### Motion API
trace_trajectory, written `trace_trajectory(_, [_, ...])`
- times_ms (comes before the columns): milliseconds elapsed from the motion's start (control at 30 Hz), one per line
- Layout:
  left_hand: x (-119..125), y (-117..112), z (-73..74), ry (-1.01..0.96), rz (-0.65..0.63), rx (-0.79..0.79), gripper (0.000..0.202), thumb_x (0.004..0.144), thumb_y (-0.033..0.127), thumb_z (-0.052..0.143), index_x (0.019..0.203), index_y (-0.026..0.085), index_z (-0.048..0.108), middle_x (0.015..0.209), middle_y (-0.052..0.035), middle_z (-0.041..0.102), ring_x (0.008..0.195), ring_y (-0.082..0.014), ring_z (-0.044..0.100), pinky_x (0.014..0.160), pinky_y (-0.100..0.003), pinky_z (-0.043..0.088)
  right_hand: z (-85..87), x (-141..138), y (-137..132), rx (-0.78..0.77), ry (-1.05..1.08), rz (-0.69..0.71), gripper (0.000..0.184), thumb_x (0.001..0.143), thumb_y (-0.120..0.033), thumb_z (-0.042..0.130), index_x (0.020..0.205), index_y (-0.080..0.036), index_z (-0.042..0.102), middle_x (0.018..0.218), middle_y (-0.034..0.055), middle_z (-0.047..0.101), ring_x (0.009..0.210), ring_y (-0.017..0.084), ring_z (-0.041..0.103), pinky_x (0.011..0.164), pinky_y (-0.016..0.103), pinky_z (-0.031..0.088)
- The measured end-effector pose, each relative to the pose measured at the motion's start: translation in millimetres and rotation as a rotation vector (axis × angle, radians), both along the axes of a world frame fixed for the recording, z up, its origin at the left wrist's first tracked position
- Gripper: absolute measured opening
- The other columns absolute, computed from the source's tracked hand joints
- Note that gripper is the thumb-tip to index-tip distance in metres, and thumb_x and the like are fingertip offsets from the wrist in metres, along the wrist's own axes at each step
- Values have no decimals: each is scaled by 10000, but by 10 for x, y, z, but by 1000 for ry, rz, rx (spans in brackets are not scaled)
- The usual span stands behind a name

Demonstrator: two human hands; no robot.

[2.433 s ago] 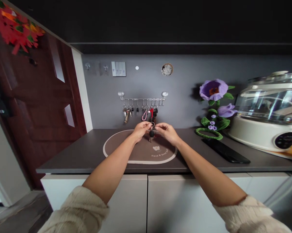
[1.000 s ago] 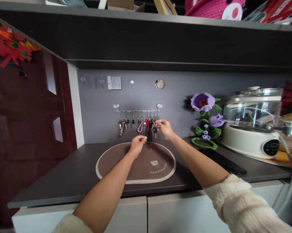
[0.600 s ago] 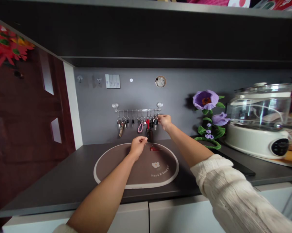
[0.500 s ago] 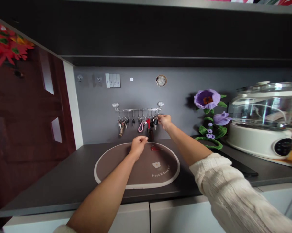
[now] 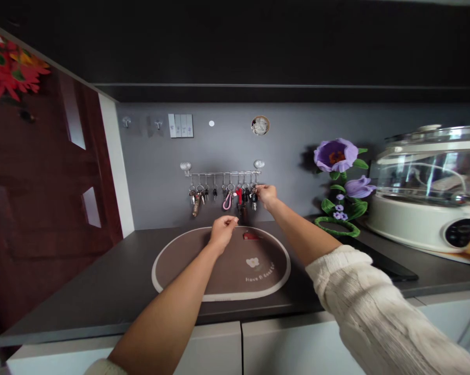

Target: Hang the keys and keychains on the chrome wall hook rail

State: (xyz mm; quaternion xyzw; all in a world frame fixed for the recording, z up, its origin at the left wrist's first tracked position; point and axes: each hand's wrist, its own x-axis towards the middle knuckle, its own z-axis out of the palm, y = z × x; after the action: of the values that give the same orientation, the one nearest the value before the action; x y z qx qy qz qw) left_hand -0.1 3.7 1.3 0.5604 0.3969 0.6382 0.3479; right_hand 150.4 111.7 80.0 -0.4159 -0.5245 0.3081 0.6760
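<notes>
A metal hook rack (image 5: 225, 173) on the grey wall carries several bunches of keys. At its right end, my right hand (image 5: 267, 196) pinches the ring of the last bunch of keys (image 5: 254, 199), which hangs just left of my fingertips. Lower and to the left, my left hand (image 5: 222, 232) is closed in a pinch above the brown mat (image 5: 188, 260); I cannot make out anything between its fingers. Among the other keys hang a pink loop (image 5: 227, 201), a red tag (image 5: 239, 196) and a brown fob (image 5: 196, 205).
A small dark red item (image 5: 251, 236) lies on the mat. Purple artificial flowers (image 5: 336, 156), a flat black device (image 5: 387, 265) and a white appliance with a clear top (image 5: 418, 221) occupy the counter's right side. A dark cabinet (image 5: 235, 47) overhangs the counter.
The view has tilted slightly downwards onto the cabinet's underside. My right hand and the keys at the rack's end have shifted slightly right. My left hand keeps its pinch.
</notes>
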Motion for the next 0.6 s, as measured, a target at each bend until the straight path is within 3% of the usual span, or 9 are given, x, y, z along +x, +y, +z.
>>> trace_trajectory(100, [0,2,0,14,2,-4,181,607,316,615,670,148,629,582,-12,571,543,-98,450,558,-227,348,-6,-5,-37,-74,70,-48,83,642,-164,565,574,-148,520,490,-4,522,483,83,474,513,215,414])
trace_trajectory(333, [-11,9,-18,51,0,5,188,625,325,598,679,147,627,585,-5,564,522,-90,429,544,-224,339,-39,-23,-171,-70,146,68,129,684,-94,479,570,-148,507,537,-6,546,521,66,508,587,203,433])
trace_trajectory(600, [-18,31,-42,111,-21,28,173,635,311,591,666,145,629,569,-3,562,509,-90,432,537,-225,336,-146,24,-339,-60,68,48,80,684,-110,482,621,-134,525,579,-10,540,528,53,486,585,195,415])
